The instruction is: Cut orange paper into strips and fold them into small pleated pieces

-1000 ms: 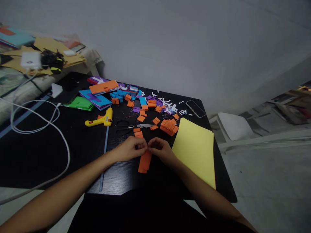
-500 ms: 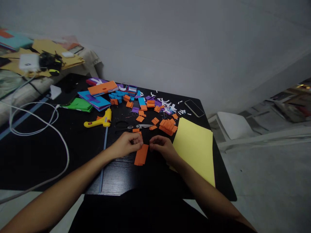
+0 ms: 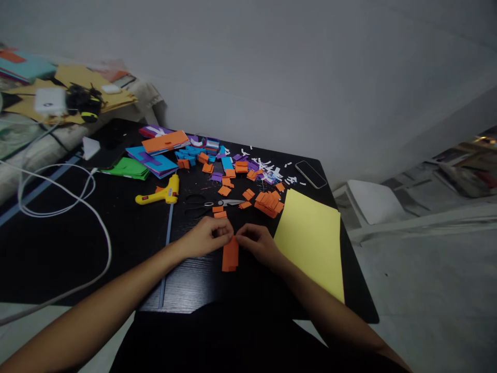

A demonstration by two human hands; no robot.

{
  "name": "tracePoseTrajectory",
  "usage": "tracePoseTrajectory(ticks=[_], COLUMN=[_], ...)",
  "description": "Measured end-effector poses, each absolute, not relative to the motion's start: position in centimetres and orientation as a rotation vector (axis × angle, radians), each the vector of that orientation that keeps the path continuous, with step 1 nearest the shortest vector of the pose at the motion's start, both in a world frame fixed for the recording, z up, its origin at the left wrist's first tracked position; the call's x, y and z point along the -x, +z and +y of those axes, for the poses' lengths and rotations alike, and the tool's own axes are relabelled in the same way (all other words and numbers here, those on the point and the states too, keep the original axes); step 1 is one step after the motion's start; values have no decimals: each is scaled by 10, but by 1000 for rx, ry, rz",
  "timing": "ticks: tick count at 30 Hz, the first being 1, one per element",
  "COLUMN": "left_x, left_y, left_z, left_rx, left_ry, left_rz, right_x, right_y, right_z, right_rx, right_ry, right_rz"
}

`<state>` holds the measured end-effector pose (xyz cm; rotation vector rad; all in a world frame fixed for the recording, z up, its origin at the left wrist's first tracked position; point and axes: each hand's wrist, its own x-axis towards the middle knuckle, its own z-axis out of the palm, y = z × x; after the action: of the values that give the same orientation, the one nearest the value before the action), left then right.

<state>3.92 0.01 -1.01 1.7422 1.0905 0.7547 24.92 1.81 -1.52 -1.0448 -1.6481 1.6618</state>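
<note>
An orange paper strip [image 3: 230, 255] hangs below my fingertips, its long side pointing toward me. My left hand [image 3: 214, 235] pinches its top end. My right hand [image 3: 257, 241] has thumb and fingers pressed together at the strip's top right corner. Just beyond my hands lie small folded orange pieces [image 3: 220, 214] and open scissors [image 3: 229, 202]. A heap of folded orange pieces [image 3: 267, 203] is beyond my right hand. Yellow paper sheets [image 3: 310, 238] lie to the right, close to my right forearm.
On the black table [image 3: 194, 285] are a yellow glue gun [image 3: 163, 192], a white cable [image 3: 104, 233], colored paper packets [image 3: 165, 141], white paper scraps [image 3: 267, 168] and a phone [image 3: 310, 174]. A white chair [image 3: 375, 201] stands to the right.
The orange strip has moved slightly right and turned straighter. My left hand has shifted right and slightly nearer me, and my right hand has closed in, so the fingertips now meet at the strip's top.
</note>
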Motion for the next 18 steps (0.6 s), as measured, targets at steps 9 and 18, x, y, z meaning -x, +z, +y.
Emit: tracePoseTrajectory(ticks=[9, 18], left_x=[-33, -19], left_y=[-7, -4], left_z=[2, 8], left_rx=[-1805, -1779], left_ry=[725, 804], left_rz=[1038, 1103], right_x=[-250, -255], right_y=[-15, -9], right_z=[17, 26], right_rx=[1039, 1102], right_ry=[1624, 1629], right_rz=[-1664, -1498])
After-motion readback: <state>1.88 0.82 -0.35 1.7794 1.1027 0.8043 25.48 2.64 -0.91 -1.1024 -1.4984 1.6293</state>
